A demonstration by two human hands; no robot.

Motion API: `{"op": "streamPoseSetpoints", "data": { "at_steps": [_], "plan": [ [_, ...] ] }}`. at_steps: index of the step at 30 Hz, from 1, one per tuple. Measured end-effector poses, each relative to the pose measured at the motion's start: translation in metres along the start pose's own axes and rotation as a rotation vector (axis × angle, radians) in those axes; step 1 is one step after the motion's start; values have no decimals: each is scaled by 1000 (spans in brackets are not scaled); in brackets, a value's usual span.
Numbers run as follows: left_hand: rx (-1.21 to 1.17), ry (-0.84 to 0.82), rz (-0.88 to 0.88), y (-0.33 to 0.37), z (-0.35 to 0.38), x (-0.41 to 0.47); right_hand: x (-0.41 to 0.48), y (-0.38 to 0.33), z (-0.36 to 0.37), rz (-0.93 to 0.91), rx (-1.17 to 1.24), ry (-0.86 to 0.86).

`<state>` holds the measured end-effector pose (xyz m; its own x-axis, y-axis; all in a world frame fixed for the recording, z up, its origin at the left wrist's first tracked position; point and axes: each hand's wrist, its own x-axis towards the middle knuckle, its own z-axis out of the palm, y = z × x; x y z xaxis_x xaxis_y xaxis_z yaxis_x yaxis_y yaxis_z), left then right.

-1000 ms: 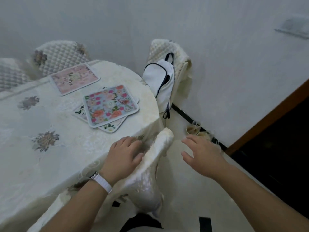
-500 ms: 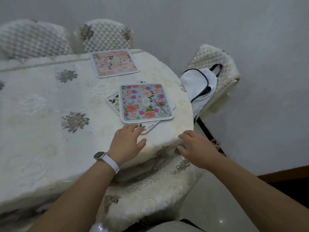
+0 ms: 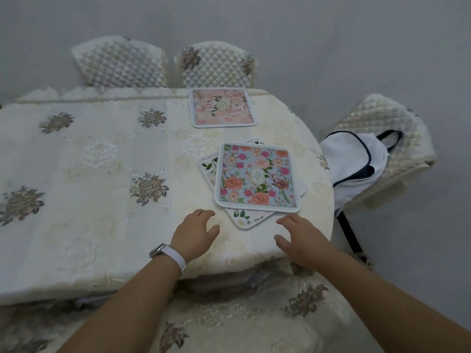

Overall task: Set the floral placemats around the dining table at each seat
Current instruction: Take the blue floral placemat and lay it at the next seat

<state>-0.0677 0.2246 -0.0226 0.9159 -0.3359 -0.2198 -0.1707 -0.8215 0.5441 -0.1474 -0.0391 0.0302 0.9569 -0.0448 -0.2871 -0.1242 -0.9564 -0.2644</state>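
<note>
Near the tabletop [image 3: 102, 200] edge, left hand [image 3: 195, 233] and right hand [image 3: 300, 238], both open and empty, flank the placemat stack [image 3: 244, 218]; likely next: lift the blue top placemat [image 3: 257, 179]

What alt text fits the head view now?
The left hand and right hand, both open, are poised beside a stack of floral placemats on the table. One pink placemat lies before a quilted chair.

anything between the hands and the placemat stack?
Nothing visible. Only bare tablecloth separates the left hand and right hand from the blue floral placemat on top. The white placemat beneath pokes a corner out between them. Both hands are open and hold nothing.
</note>
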Motion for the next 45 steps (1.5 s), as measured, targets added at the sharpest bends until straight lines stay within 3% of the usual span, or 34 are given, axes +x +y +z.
{"op": "streamPoseSetpoints", "data": {
  "at_steps": [14, 26, 32, 36, 45],
  "plan": [
    [-121, 109, -291, 43, 40, 110, 124, 105, 19, -24, 47, 32],
    [-85, 182, -527, 48, 46, 168, 187, 136, 25, 80, 369, 2],
    [-245, 290, -637, 54, 45, 184, 210, 131, 17, 315, 687, 87],
    [-299, 338, -650, 66, 47, 180, 217, 137, 13, 414, 856, 103],
    [-398, 415, -634, 79, 52, 152, 207, 131, 12, 308, 917, 45]
  ]
}}
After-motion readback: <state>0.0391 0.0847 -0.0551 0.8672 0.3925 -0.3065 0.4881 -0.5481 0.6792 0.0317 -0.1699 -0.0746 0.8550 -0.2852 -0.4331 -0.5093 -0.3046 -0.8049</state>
